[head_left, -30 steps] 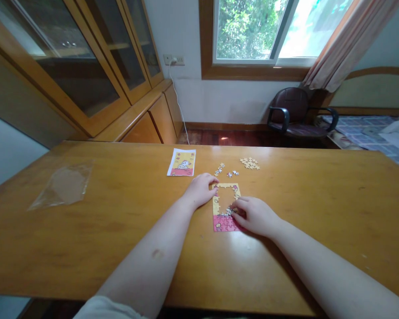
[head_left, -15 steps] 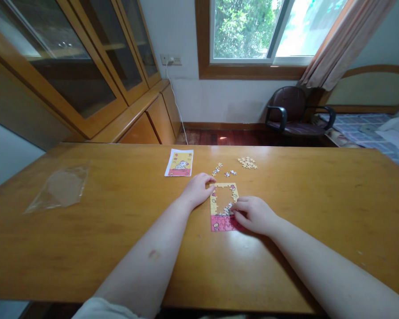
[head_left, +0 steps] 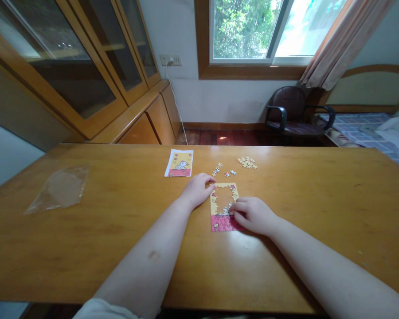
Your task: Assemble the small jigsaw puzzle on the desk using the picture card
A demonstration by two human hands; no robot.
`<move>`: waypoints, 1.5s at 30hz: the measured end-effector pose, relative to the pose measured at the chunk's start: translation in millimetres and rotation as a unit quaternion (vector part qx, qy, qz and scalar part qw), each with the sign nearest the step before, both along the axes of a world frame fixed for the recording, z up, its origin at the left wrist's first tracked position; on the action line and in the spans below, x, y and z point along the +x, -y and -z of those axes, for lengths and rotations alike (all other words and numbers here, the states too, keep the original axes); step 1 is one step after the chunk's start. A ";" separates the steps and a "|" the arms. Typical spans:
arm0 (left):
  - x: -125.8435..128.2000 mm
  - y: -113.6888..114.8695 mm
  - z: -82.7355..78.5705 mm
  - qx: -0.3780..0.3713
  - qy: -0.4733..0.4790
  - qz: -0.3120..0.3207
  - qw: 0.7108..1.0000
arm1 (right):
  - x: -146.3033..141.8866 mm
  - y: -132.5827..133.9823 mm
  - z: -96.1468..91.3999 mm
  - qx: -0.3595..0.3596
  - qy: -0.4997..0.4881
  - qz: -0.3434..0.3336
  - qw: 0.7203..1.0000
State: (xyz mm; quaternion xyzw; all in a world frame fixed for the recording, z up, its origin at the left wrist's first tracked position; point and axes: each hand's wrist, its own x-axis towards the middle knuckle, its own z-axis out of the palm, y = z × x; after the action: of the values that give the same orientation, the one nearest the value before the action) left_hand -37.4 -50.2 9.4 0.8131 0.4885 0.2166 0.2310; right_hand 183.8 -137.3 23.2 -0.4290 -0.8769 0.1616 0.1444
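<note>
A partly assembled jigsaw puzzle (head_left: 224, 223) lies flat on the table, its yellow and pink frame around an open middle. My left hand (head_left: 199, 189) rests at its upper left corner, fingers apart and thumb at the edge, holding nothing. Over the right side is my right hand (head_left: 254, 213), thumb and fingertips pinched on a small white puzzle piece (head_left: 231, 208) at the lower right of the gap. The fingers partly cover that piece and the puzzle's right edge. Several loose white pieces (head_left: 216, 169) lie just beyond the puzzle.
A pile of yellow pieces (head_left: 247, 163) sits farther back to the right. The printed picture card (head_left: 179, 163) lies behind my left hand. At the far left of the wooden table (head_left: 126, 199) is a clear plastic bag (head_left: 61, 188). An office chair (head_left: 287, 108) stands beyond.
Almost nothing differs. My right fingertips have shifted very slightly at the white pieces; my left hand stays in place.
</note>
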 end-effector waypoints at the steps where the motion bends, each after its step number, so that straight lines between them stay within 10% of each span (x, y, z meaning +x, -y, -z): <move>1: -0.1 -0.1 0.1 0.000 0.000 0.000 1.000 | -0.1 0.0 0.0 -0.001 0.002 -0.002 1.000; 26: -0.2 0.8 -0.9 0.007 -0.011 0.011 1.000 | -0.9 -1.2 5.7 -0.009 -0.018 -0.019 1.000; 34: 0.7 1.5 -3.7 0.005 -0.014 0.006 1.000 | 1.8 -11.9 9.6 0.036 -0.068 0.083 0.994; 45: 0.9 1.9 -4.5 -0.001 -0.013 0.001 1.000 | -2.0 -8.9 12.3 -0.027 0.052 0.095 0.994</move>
State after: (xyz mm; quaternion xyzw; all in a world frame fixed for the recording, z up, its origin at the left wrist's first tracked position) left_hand -36.6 -52.1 13.9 0.8161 0.4907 0.2053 0.2260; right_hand 181.8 -128.4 10.9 -0.5223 -0.8337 0.1479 0.1017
